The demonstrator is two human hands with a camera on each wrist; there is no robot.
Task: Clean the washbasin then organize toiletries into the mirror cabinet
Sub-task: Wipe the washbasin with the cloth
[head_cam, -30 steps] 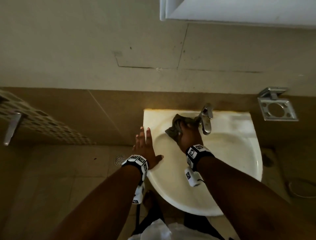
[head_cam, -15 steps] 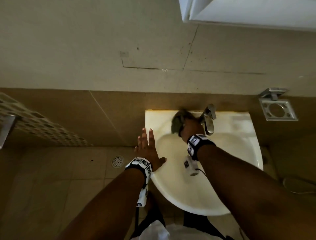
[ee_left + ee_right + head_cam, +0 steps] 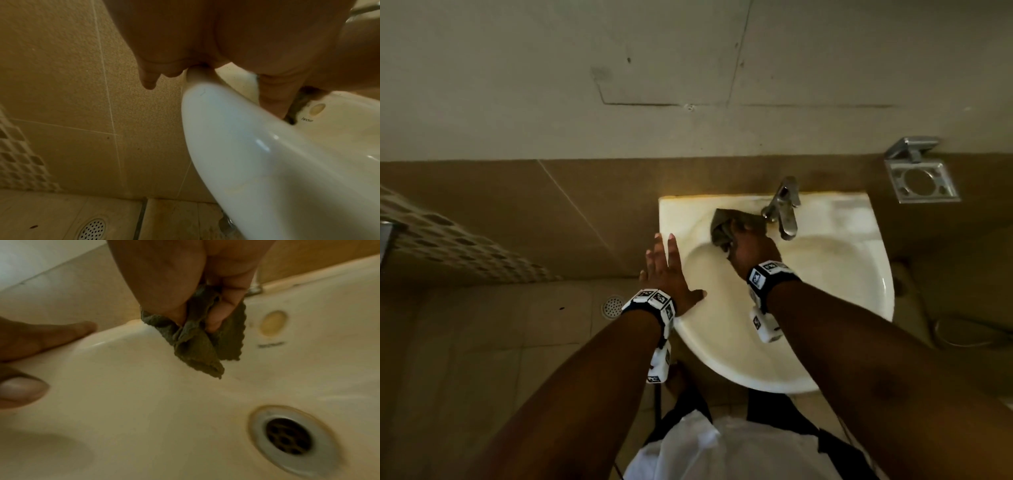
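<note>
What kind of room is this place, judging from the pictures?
Most likely a small bathroom. A white washbasin with a metal tap is fixed to a tiled wall, and a round floor drain sits in the tiled floor beside it.

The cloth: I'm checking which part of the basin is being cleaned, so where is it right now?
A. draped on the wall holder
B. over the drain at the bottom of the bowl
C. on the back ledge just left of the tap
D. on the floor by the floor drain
C: the right hand grips the cloth on the washbasin ledge beside the tap, well away from the drain.
</note>
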